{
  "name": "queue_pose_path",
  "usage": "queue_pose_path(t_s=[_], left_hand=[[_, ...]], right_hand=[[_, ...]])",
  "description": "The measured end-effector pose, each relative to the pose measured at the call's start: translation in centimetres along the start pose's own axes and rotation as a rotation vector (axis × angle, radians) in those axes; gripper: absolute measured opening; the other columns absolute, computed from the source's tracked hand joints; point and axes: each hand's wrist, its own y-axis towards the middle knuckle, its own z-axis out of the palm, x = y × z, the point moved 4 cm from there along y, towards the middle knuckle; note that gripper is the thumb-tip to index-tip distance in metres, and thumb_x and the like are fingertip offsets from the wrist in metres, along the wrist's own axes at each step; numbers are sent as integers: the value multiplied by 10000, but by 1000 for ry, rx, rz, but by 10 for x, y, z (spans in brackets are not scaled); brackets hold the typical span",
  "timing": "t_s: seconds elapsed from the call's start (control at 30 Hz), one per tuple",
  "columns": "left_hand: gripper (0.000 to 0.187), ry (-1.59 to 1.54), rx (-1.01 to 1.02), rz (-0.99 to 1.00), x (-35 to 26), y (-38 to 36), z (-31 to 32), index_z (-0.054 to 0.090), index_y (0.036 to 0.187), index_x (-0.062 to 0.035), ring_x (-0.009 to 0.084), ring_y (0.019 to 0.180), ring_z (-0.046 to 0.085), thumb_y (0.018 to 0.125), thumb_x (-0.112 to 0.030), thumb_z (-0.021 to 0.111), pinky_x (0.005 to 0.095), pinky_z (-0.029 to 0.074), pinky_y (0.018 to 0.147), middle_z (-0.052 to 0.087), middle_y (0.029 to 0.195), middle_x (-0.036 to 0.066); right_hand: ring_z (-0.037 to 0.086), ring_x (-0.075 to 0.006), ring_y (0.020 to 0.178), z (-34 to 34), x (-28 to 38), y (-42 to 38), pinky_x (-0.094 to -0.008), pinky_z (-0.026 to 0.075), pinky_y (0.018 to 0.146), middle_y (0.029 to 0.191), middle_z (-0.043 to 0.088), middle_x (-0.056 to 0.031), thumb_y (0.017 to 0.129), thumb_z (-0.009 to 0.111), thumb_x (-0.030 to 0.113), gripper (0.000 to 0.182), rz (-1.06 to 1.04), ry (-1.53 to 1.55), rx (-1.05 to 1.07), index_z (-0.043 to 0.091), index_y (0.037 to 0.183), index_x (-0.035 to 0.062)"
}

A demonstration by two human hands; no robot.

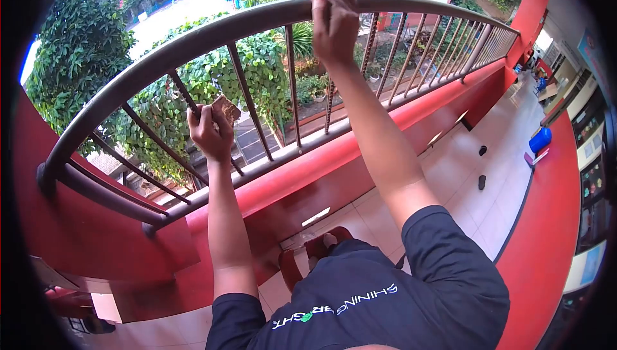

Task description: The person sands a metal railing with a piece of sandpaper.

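Observation:
My left hand [212,133] is closed around a thin upright bar [183,91] of the railing. A folded brown piece that looks like sandpaper [226,111] sticks out from between its fingers and thumb. Higher up, my right hand [335,26] grips the thick dark handrail [257,19], its fingers bent over the top. Something brownish shows among those fingertips, mostly hidden by the hand. Both arms reach forward, the right one extended farther.
Below the railing runs a red ledge [295,189]. A red stool or chair [290,270] stands beneath me. Along the tiled corridor [443,189] lie dark sandals [482,182], with a blue bin [540,139] farther right. Leafy plants [218,74] grow beyond the bars.

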Motion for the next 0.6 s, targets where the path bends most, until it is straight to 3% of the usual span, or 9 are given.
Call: queue_pose_path(t_s=[0.03, 0.13, 0.2, 0.27, 0.33, 0.37, 0.43, 0.47, 0.6], left_hand=[[93, 9, -57, 95, -1, 2, -1, 676, 865, 36, 252, 673, 590, 919, -32, 644, 355, 464, 556, 617, 864, 143], [101, 11, -26, 93, 1, 1, -1, 674, 869, 38, 253, 674, 594, 924, -41, 641, 360, 467, 557, 619, 866, 142], [114, 21, -27, 54, -3, 3, 0, 657, 845, 38, 270, 689, 594, 922, -44, 638, 370, 473, 571, 614, 855, 146], [133, 85, -35, 159, -15, 8, -4, 635, 812, 33, 283, 696, 582, 920, -44, 629, 380, 470, 579, 601, 835, 147], [145, 53, -14, 96, -7, 5, -1, 616, 790, 30, 300, 698, 569, 918, -37, 617, 396, 465, 591, 592, 816, 148], [147, 43, -17, 92, -8, 6, -1, 616, 788, 31, 304, 695, 566, 919, -36, 612, 403, 462, 592, 591, 804, 147], [146, 59, -19, 101, -2, 2, 0, 613, 784, 34, 310, 694, 567, 917, -25, 605, 408, 465, 597, 598, 794, 148], [146, 52, -8, 97, 0, -1, -1, 613, 784, 34, 310, 694, 567, 917, -25, 605, 408, 465, 597, 598, 794, 148], [139, 41, -38, 73, -3, 1, 1, 609, 794, 25, 348, 708, 586, 907, -53, 629, 414, 502, 628, 579, 827, 185]], right_hand=[[608, -308, 1299, 5, 21, -11, -469, 284, 1225, 1260, 713, -137, 1056, 456, 251, 380, -100, 71, 156, 726, 1233, 50], [596, -319, 1313, -10, -7, -6, -484, 317, 1205, 1314, 682, -154, 1067, 420, 229, 394, -169, 58, 178, 716, 1258, 52], [611, -348, 1284, -32, -47, 11, -516, 338, 1190, 1297, 665, -234, 1074, 402, 215, 403, 143, -56, -75, 721, 1230, 26], [600, -353, 1293, -25, -49, 10, -496, 352, 1190, 1286, 666, -241, 1075, 436, 234, 389, 195, -206, -148, 723, 1210, 8], [600, -308, 1301, 5, 14, 1, -495, 341, 1201, 1306, 667, -198, 1059, 515, 268, 345, -134, -131, 42, 715, 1246, 58], [600, -308, 1301, 3, 30, 0, -495, 341, 1201, 1306, 667, -198, 1059, 515, 268, 345, -141, -138, 42, 715, 1246, 58], [613, -226, 1296, 9, 61, -14, -473, 330, 1214, 1357, 668, -51, 1024, 598, 291, 305, -374, 59, 402, 707, 1284, 174], [626, -237, 1279, 7, 40, -10, -469, 332, 1211, 1321, 683, -111, 1042, 567, 283, 302, -372, 12, 313, 713, 1263, 139], [656, -268, 1230, -3, 33, -11, -431, 445, 1116, 1213, 717, -161, 1052, 546, 261, 314, -407, -85, 273, 718, 1245, 83]])
